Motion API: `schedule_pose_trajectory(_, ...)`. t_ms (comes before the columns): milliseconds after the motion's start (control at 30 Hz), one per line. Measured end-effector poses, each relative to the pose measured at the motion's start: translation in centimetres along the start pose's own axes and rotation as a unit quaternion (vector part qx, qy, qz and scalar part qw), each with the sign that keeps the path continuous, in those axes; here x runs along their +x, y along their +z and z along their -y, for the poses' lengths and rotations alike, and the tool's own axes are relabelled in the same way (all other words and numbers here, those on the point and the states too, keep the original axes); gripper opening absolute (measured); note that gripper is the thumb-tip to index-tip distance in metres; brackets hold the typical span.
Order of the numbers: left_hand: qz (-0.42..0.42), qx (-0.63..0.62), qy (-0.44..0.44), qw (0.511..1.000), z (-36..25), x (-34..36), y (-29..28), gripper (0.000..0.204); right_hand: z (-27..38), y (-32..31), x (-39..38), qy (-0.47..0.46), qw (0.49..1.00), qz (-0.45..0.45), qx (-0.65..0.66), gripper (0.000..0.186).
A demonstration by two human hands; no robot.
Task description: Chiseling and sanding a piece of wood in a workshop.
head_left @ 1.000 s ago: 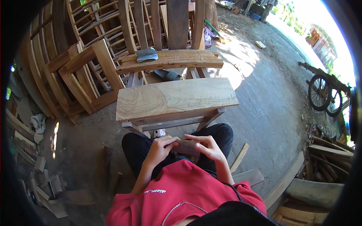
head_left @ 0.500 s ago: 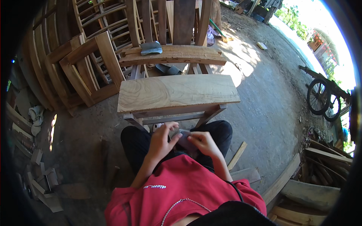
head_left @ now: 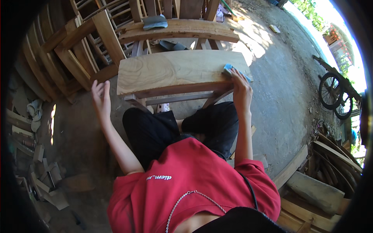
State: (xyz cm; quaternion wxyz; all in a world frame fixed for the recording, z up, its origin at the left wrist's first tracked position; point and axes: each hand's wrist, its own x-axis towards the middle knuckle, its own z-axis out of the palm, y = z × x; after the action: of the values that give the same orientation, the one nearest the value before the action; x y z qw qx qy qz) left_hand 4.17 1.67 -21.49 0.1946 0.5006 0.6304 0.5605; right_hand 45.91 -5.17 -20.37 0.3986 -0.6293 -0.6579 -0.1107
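Note:
A pale wooden board with swirling grain lies across a low wooden stand in front of my crossed legs. At its right end my right hand presses a folded piece of blue sandpaper against the top, fingers laid over it. My left hand is raised in the air just off the board's left end, holding nothing, its fingers apart. Behind the board, another blue-grey sheet of sandpaper, curled, rests on a thick rough beam.
Wooden frames lean in a stack at the far left. Offcuts lie on the floor at the left, and more timber is piled at the lower right. A wheeled cart stands at the right. Dark sandals sit beneath the beam.
My hands, together over my lap with the sandpaper before, have parted. The right has carried the sandpaper forward onto the board's right end; the left has moved out to the left.

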Motion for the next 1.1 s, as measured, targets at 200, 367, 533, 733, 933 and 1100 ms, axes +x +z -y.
schedule_pose_trajectory(200, 0.111, -0.210, -0.188, 0.953, 2.4, -0.9, 2.4, 0.044, 0.7, 0.3, 0.1, 0.071, 0.997, 0.008, -0.015, 0.028)
schedule_pose_trajectory(367, 0.053, -0.286, -0.175, 0.941, 1.1, -3.4, 5.2, 0.046, 4.1, 2.2, -0.5, 0.032, 0.999, 0.007, 0.024, 0.027)
schedule_pose_trajectory(533, 0.035, -0.320, -0.181, 0.929, 0.2, -3.6, 6.0, 0.041, 6.9, 4.1, -0.8, -0.039, 0.996, 0.012, 0.080, 0.026)
schedule_pose_trajectory(733, 0.010, -0.290, -0.164, 0.943, 0.9, -3.7, 5.9, 0.042, 1.4, 0.5, 0.9, 0.183, 0.978, 0.033, -0.090, 0.019)
schedule_pose_trajectory(933, -0.021, -0.279, -0.157, 0.947, 0.5, -4.6, 5.7, 0.039, 4.5, 3.0, 1.1, 0.174, 0.980, 0.028, -0.089, 0.015)
schedule_pose_trajectory(1100, 0.000, -0.283, -0.113, 0.952, 0.2, -6.7, 4.2, 0.040, 11.2, 7.1, 0.2, -0.030, 0.993, -0.001, 0.111, 0.018)
